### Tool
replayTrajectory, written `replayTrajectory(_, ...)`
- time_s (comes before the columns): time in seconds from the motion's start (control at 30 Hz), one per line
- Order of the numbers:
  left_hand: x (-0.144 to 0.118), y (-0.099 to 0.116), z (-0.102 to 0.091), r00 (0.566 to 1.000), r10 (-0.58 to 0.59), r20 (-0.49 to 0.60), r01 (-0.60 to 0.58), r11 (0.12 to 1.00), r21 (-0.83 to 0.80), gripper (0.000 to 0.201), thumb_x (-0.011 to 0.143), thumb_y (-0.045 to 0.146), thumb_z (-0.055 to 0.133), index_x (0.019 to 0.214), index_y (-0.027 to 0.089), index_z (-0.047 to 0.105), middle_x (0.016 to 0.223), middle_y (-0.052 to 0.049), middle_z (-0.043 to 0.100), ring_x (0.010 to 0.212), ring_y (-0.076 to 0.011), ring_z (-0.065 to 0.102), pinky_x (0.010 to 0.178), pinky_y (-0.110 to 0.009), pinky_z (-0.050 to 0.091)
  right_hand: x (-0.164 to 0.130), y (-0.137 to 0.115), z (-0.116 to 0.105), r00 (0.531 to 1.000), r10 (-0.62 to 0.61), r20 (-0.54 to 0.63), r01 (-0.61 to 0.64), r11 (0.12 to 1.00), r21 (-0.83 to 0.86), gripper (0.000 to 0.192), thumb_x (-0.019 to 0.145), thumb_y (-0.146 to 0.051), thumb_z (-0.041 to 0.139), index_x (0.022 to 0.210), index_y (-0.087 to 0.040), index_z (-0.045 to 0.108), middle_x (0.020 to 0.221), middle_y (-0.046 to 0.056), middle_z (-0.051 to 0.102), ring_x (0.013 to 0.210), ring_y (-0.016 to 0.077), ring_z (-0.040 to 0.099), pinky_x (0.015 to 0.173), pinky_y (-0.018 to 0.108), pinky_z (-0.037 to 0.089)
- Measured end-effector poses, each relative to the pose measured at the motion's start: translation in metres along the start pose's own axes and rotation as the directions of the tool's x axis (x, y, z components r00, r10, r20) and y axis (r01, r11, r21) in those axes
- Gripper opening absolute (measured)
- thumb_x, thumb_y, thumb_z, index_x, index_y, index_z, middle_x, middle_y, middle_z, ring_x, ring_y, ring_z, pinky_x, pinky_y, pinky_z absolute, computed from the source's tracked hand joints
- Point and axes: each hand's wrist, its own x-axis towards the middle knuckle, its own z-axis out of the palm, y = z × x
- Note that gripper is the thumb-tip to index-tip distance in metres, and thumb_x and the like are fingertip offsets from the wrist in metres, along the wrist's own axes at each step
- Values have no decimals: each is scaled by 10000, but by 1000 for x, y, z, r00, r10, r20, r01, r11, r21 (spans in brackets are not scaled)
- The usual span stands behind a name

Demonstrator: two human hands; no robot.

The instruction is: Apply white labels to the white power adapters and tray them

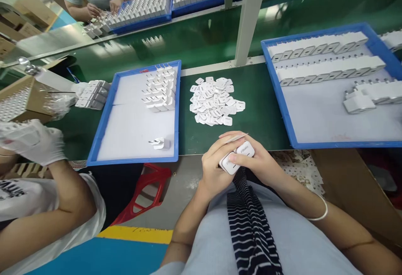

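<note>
Close to my body, over the table's front edge, my two hands meet around a pair of white plug chargers. My left hand [212,170] is wrapped round one charger [228,166], its printed face and dark port slot turned up. Beside it sits the second charger [246,149], next to my right hand [262,164]. My right thumb lies on the faces where the two meet. A thin white cover plate [238,138] sticks out by the fingers at the back. The chargers' undersides are hidden in my palms. Beyond my hands lies a heap of white cover plates [213,103].
To the left, a blue-rimmed tray [179,136] carries several upright plug chargers [160,88]. Another blue tray [287,128] with rows of chargers [329,69] stands right. A co-worker's gloved hand [47,141] is at far left. A white post [249,19] rises behind the heap.
</note>
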Motion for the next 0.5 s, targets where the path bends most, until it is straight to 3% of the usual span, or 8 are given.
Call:
replayTrajectory(0.13,0,-4,-2,999,-29,20,29,1000,5,368,884,153,677,1246,215,692,1290,-85,707,1166,-212,688,990,-339,600,6,7,3,997,70,34,-72,996,55,612,698,-331,878,1223,-240,577,1075,35,652,941,201,640,775,308,549)
replayTrajectory(0.27,0,-10,-10,997,-78,1,78,995,57,323,911,164,623,1219,210,708,1288,-98,708,1179,-222,685,1012,-366,586,18,21,10,997,78,-7,-78,995,59,589,610,-344,928,1061,-238,564,905,-4,626,847,188,626,732,298,541)
replayTrajectory(0.4,3,-12,-25,985,-167,40,162,981,106,375,839,165,725,1211,211,717,1253,-109,721,1163,-237,688,1002,-368,580,26,27,8,989,99,112,-113,985,130,790,688,-541,848,1338,-298,470,1282,65,609,1141,252,619,951,380,526)
replayTrajectory(0.5,4,-12,-34,955,-296,12,296,955,12,424,755,193,832,1168,222,738,1174,-94,742,1073,-232,715,943,-349,591,29,26,-1,988,92,128,-114,977,179,747,815,-652,689,1427,-330,405,1435,89,528,1246,270,595,1024,414,492)
